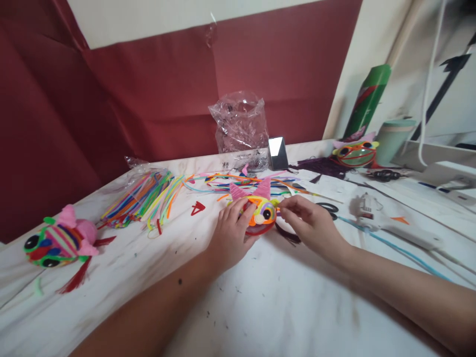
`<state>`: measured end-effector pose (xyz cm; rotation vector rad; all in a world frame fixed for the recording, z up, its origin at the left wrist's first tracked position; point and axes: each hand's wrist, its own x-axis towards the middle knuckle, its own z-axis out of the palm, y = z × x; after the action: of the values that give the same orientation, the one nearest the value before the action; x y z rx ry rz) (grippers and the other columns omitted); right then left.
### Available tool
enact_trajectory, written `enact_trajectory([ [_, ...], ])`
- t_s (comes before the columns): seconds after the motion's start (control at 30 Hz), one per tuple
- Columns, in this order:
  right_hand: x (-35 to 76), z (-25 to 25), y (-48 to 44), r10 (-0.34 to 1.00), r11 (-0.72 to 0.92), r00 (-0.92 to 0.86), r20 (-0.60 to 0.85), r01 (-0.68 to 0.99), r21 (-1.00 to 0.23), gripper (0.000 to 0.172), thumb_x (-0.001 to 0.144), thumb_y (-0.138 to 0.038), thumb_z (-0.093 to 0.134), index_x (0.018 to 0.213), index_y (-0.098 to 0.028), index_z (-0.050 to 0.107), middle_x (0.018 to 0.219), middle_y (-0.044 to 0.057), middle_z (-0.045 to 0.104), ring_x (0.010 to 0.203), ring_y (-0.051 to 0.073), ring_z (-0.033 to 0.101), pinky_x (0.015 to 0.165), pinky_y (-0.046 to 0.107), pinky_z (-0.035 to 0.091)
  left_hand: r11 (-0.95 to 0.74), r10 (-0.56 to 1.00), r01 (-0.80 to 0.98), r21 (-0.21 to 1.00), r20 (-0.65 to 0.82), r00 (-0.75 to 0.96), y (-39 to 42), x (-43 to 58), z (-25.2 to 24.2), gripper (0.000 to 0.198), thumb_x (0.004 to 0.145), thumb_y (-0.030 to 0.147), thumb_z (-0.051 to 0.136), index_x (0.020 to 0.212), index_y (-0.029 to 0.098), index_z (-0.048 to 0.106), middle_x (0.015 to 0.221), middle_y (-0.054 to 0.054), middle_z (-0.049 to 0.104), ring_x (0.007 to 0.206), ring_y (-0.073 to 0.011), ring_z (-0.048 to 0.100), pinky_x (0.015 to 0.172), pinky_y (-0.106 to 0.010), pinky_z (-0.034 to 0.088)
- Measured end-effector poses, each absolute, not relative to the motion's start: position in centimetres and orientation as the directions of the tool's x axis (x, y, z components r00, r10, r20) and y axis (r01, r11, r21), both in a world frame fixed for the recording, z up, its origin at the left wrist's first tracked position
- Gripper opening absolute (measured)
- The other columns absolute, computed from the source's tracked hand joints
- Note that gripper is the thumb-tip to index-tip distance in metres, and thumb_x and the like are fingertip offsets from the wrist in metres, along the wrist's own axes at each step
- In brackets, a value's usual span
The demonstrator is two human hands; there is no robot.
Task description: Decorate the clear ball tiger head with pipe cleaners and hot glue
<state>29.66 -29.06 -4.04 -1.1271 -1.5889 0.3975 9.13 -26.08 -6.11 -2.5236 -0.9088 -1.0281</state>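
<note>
My left hand is closed around the left side of a colorful pipe-cleaner animal head with pink pointed ears, a black eye and a red-rimmed lower edge. Its fingers hide much of the face. At the head's right edge, my right hand pinches a small yellow pipe-cleaner piece; whether that piece is attached to the head cannot be made out. A dark tassel lies under the head, and black-handled scissors lie just beyond my right hand.
Bundled pipe cleaners lie at the back left, near a finished fish-like ornament. A white glue gun with a cord rests at right. Behind stand a phone, a plastic bag, another animal head and a cup.
</note>
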Motion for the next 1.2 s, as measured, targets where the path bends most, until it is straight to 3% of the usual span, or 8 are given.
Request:
enact_trajectory([
  [0.17, 29.9, -4.3, -28.2, 0.912, 0.318, 0.156, 0.379, 0.314, -0.895, 0.013, 0.075, -0.031, 0.058, 0.081, -0.020, 0.058, 0.078, 0.003, 0.064, 0.067, 0.016, 0.062, 0.057, 0.028, 0.051, -0.761, 0.465, 0.649, 0.009, 0.705, 0.535, -25.8, 8.9, -6.2, 0.068, 0.075, 0.026, 0.067, 0.134, 0.019, 0.035, 0.136, -0.016, 0.046, 0.128, -0.0294, 0.042, 0.103, -0.043, 0.038],
  [0.37, 29.2, -5.0, -28.1, 0.941, 0.322, -0.012, 0.337, 0.329, -0.888, 0.049, 0.066, -0.032, 0.066, 0.113, -0.019, 0.056, 0.109, 0.010, 0.066, 0.096, 0.024, 0.064, 0.069, 0.032, 0.055, -0.799, 0.460, 0.593, 0.100, 0.736, 0.496, -25.8, 8.7, -6.2, 0.075, 0.073, 0.039, 0.070, 0.136, 0.022, 0.034, 0.140, -0.016, 0.043, 0.131, -0.0305, 0.040, 0.105, -0.046, 0.036],
  [0.5, 29.1, -5.1, -27.9, 0.967, 0.237, 0.018, 0.255, 0.314, -0.919, 0.062, 0.064, -0.035, 0.068, 0.121, -0.015, 0.052, 0.112, 0.014, 0.066, 0.106, 0.028, 0.061, 0.072, 0.035, 0.055, -0.603, 0.729, 0.550, 0.578, 0.679, 0.086, -25.1, 7.6, -5.3, 0.076, 0.071, 0.062, 0.062, 0.131, 0.018, 0.042, 0.135, -0.017, 0.048, 0.127, -0.0310, 0.045, 0.103, -0.048, 0.038],
  [0.57, 29.3, -5.1, -27.7, 0.973, 0.227, -0.028, 0.230, 0.303, -0.926, 0.055, 0.064, -0.031, 0.068, 0.115, -0.016, 0.056, 0.113, 0.013, 0.067, 0.106, 0.028, 0.061, 0.080, 0.038, 0.054, -0.358, 0.908, 0.385, 0.851, 0.414, -0.072, -24.4, 7.0, -4.8, 0.068, 0.079, 0.069, 0.045, 0.119, 0.014, 0.053, 0.120, -0.018, 0.060, 0.113, -0.0287, 0.057, 0.095, -0.045, 0.044],
  [0.63, 29.5, -5.1, -27.6, 0.969, 0.246, -0.110, 0.223, 0.277, -0.929, 0.042, 0.066, -0.027, 0.068, 0.106, -0.017, 0.061, 0.112, 0.011, 0.068, 0.105, 0.027, 0.062, 0.088, 0.039, 0.051, -0.142, 0.987, 0.204, 0.969, 0.154, -0.040, -23.9, 6.7, -4.6, 0.073, 0.079, 0.075, 0.033, 0.100, 0.011, 0.062, 0.101, -0.018, 0.068, 0.095, -0.0270, 0.064, 0.085, -0.042, 0.049],
  [0.73, 29.5, -5.3, -27.4, 0.963, 0.226, -0.192, 0.191, 0.184, -0.957, 0.034, 0.069, -0.028, 0.068, 0.101, -0.017, 0.063, 0.111, 0.010, 0.069, 0.101, 0.026, 0.064, 0.091, 0.040, 0.050, -0.076, 0.993, 0.067, 0.995, 0.070, 0.093, -23.9, 7.0, -4.7, 0.074, 0.073, 0.078, 0.041, 0.088, 0.010, 0.065, 0.087, -0.016, 0.070, 0.080, -0.0234, 0.066, 0.072, -0.035, 0.050],
  [0.9, 29.1, -5.7, -27.4, 0.967, 0.135, -0.203, 0.153, -0.103, -0.986, 0.031, 0.074, -0.026, 0.069, 0.103, -0.018, 0.063, 0.116, 0.007, 0.068, 0.103, 0.021, 0.064, 0.090, 0.034, 0.052, -0.244, 0.954, 0.029, 0.969, 0.235, 0.184, -24.7, 7.7, -4.8, 0.063, 0.076, 0.068, 0.051, 0.102, 0.011, 0.063, 0.099, -0.013, 0.070, 0.089, -0.0211, 0.064, 0.075, -0.031, 0.048],
  [1.2, 29.2, -6.2, -27.0, 0.978, -0.055, -0.209, 0.009, -0.298, -0.953, 0.025, 0.068, -0.011, 0.070, 0.091, -0.019, 0.069, 0.096, 0.005, 0.074, 0.081, 0.016, 0.070, 0.070, 0.024, 0.059, -0.269, 0.963, 0.434, 0.860, 0.246, 0.110, -23.9, 6.8, -4.4, 0.048, 0.090, 0.048, 0.035, 0.104, 0.012, 0.064, 0.105, -0.012, 0.069, 0.093, -0.0186, 0.063, 0.078, -0.029, 0.047],
])
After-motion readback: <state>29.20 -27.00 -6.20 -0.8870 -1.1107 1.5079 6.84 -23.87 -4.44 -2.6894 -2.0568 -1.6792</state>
